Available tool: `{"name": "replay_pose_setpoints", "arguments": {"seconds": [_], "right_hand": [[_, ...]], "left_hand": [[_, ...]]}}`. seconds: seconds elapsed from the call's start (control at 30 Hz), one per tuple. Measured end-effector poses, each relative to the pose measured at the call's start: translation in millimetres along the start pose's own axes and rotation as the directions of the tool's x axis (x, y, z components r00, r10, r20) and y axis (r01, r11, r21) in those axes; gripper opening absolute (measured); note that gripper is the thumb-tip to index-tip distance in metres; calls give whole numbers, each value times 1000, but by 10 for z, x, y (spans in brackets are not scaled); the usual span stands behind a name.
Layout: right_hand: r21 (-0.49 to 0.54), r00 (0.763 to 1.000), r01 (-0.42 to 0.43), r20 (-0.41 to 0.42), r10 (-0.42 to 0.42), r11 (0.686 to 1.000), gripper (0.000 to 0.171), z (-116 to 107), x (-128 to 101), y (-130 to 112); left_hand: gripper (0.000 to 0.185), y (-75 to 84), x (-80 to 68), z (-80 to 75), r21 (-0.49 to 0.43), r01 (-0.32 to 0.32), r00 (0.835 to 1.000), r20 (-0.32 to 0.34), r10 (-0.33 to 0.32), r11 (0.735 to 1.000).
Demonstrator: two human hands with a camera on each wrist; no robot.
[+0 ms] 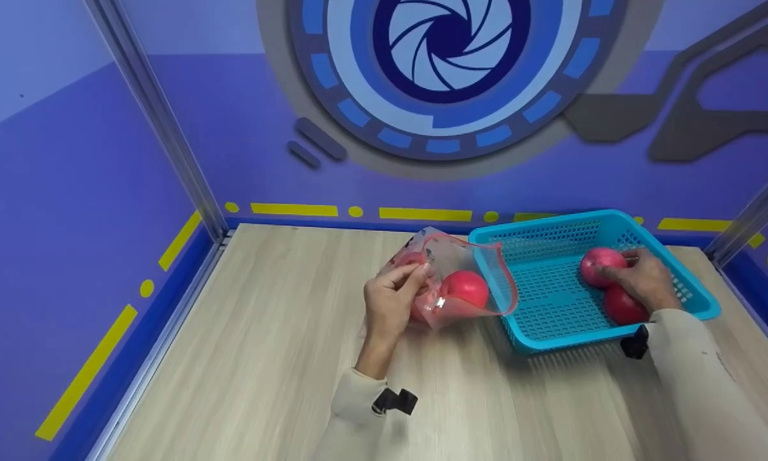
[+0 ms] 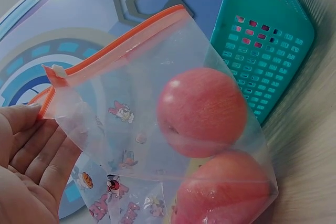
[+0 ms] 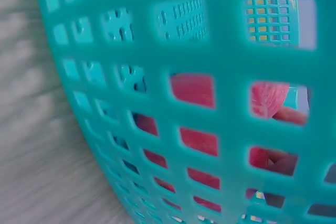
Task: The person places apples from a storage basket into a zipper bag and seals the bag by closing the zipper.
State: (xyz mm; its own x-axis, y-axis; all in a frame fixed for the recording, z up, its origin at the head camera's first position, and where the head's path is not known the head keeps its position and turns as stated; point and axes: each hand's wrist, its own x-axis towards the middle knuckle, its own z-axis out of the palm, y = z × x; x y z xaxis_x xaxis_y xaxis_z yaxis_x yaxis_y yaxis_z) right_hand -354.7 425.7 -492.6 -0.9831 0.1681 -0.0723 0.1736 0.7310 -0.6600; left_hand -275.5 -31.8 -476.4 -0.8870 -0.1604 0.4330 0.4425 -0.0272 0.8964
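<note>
Wood table | left hand pinches clear bag | right hand grips red apple

Four round red apples in all: two inside one clear zip bag with an orange seal strip, two in one turquoise perforated plastic basket. Two hands: left, right.

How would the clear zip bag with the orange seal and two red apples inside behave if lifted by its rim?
The clear printed zip bag looks thin and floppy, so it would probably sag under the two red apples. The round apples would likely roll to the bottom. The left hand pinches only the rim, so the film might slip.
</note>
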Motion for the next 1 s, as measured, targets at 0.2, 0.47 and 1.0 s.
{"name": "replay_pose_setpoints", "arguments": {"seconds": [0.2,0.47,1.0], "right_hand": [[-2,1000,11,-4,-11,1000,92,-9,4,-49],[148,997,75,-37,-70,986,98,51,-75,-188],[295,957,280,-156,-243,913,88,233,-378,-728]], "left_hand": [[16,12,5,-6,0,-2,1000,4,2,1000],[15,5,-1,-14,-24,1,1000,3,-1,1000],[15,-11,-11,13,-16,24,1000,-16,-24,1000]]}}
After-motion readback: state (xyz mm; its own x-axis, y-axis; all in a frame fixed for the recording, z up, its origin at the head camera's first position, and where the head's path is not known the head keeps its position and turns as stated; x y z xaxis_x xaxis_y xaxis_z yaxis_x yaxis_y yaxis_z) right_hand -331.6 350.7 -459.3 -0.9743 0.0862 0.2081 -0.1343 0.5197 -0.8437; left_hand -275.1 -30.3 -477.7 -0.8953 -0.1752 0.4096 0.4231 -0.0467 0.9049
